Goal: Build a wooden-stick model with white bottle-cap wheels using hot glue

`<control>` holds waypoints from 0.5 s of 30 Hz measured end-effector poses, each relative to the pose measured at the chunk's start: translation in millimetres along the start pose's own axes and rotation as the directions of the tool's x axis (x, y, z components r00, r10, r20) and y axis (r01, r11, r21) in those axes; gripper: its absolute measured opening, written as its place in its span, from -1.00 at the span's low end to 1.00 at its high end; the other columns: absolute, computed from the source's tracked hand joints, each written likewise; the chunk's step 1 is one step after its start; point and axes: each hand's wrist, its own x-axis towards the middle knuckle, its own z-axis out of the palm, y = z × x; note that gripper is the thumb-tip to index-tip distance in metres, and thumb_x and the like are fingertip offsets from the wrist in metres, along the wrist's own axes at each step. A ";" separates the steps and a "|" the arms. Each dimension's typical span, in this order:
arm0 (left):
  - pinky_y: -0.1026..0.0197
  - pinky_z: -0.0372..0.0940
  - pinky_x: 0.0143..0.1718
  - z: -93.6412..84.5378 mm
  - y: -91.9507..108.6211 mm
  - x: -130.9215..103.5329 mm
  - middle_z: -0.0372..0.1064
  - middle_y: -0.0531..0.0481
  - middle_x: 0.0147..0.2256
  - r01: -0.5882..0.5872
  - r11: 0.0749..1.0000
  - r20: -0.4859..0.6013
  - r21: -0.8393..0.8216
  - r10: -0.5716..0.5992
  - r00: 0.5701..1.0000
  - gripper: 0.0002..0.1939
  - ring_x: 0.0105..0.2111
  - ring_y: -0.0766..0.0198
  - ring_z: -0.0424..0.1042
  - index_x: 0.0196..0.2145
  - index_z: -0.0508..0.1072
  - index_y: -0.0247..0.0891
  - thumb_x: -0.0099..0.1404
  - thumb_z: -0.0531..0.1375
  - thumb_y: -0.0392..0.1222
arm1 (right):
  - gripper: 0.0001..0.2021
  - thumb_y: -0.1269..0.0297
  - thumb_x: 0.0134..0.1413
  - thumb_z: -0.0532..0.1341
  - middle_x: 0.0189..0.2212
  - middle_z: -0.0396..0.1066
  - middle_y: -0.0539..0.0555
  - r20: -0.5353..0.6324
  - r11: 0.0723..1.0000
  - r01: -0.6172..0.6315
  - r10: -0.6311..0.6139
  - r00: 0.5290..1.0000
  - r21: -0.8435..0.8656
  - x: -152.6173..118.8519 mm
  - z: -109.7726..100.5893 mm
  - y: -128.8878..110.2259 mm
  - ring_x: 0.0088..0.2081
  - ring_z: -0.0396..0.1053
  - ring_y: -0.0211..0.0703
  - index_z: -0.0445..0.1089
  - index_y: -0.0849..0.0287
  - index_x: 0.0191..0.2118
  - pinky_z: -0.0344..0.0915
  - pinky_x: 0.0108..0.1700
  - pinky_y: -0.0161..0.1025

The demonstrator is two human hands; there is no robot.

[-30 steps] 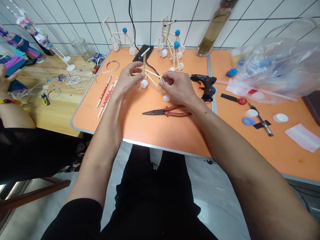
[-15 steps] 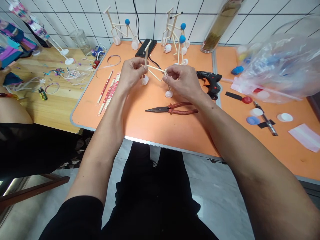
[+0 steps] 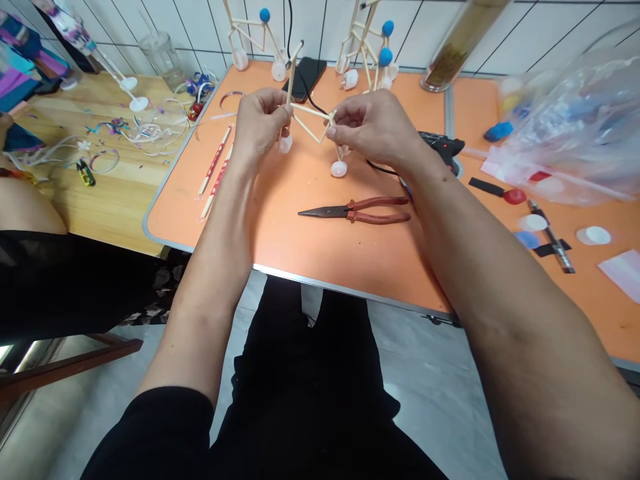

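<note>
Between my hands is a small bicycle model (image 3: 311, 111) made of thin wooden sticks, with white round wheels at its lower ends. My left hand (image 3: 263, 123) pinches its upright stick at the left end. The fingertips of my right hand (image 3: 367, 127) close on the joint at the right end. Just below my right hand a white wheel (image 3: 339, 169) shows close to the tabletop; whether it touches is unclear. Needle-nose pliers (image 3: 355, 211) with red handles lie in front. Partly behind my right wrist is a black glue gun (image 3: 443, 145).
Other stick bicycle models with blue balls (image 3: 265, 15) stand by the tiled wall, near a black phone (image 3: 306, 79). Packaged sticks (image 3: 216, 160) lie left. At right are a plastic bag (image 3: 575, 133), a pen (image 3: 553, 237) and caps. Another person sits at the wooden table (image 3: 120, 207).
The view has shifted, so the table things sit a little differently in the picture. The model's upright stick leans slightly differently, and both hands keep their hold on it.
</note>
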 end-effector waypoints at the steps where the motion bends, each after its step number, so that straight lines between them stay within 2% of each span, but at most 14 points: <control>1: 0.02 0.37 -0.28 -1.0 -1.8 0.4 0.44 0.06 -0.45 -0.001 1.000 -0.005 -0.003 0.001 1.000 -0.88 -0.45 0.19 0.45 -0.40 0.53 -0.04 0.27 0.26 -0.26 | -0.69 -0.01 0.22 0.49 -0.45 0.45 0.05 0.001 1.000 -0.005 0.005 1.000 0.009 0.6 1.6 1.0 -0.27 0.33 -0.10 0.50 0.07 -0.34 0.26 -0.10 0.03; 3: -0.03 0.39 -0.28 -2.5 -6.3 1.8 0.50 0.05 -0.42 0.020 1.000 -0.003 0.006 -0.020 1.000 -0.95 -0.42 0.11 0.50 -0.40 0.56 0.03 0.22 0.30 -0.13 | -0.64 -0.13 0.18 0.48 -0.48 0.44 0.05 -0.018 1.000 -0.006 0.006 1.000 0.018 0.9 5.8 4.2 -0.25 0.36 -0.04 0.50 0.03 -0.36 0.27 -0.11 0.05; 6: 0.01 0.42 -0.33 -3.6 -12.2 4.1 0.51 0.03 -0.45 0.036 0.999 -0.028 0.009 -0.036 0.999 -0.93 -0.40 0.10 0.52 -0.41 0.55 0.02 0.19 0.37 -0.06 | -0.67 -0.13 0.16 0.44 -0.46 0.47 0.05 -0.051 1.000 -0.004 0.005 0.999 0.016 -0.3 11.4 8.7 -0.24 0.42 0.03 0.51 0.01 -0.34 0.33 -0.14 0.04; 10: 0.12 0.39 -0.41 -3.7 -13.6 3.3 0.53 0.02 -0.45 0.027 0.999 -0.032 -0.036 -0.028 0.999 -0.88 -0.42 0.17 0.49 -0.40 0.56 -0.04 0.20 0.42 -0.09 | -0.78 0.02 0.17 0.40 -0.40 0.54 0.06 -0.065 1.000 0.016 -0.016 0.998 -0.003 -2.2 13.7 10.5 -0.23 0.44 0.01 0.56 0.04 -0.30 0.38 -0.12 0.01; 15: 0.20 0.39 -0.41 -4.4 -11.0 0.8 0.51 0.05 -0.46 0.035 0.997 -0.038 -0.064 -0.037 0.999 -0.89 -0.46 0.27 0.46 -0.40 0.56 -0.09 0.21 0.43 -0.18 | -0.89 0.21 0.13 0.37 -0.34 0.60 0.07 -0.087 1.000 0.025 -0.026 0.996 -0.015 -1.0 14.7 11.5 -0.24 0.47 -0.03 0.60 0.11 -0.27 0.38 -0.11 -0.06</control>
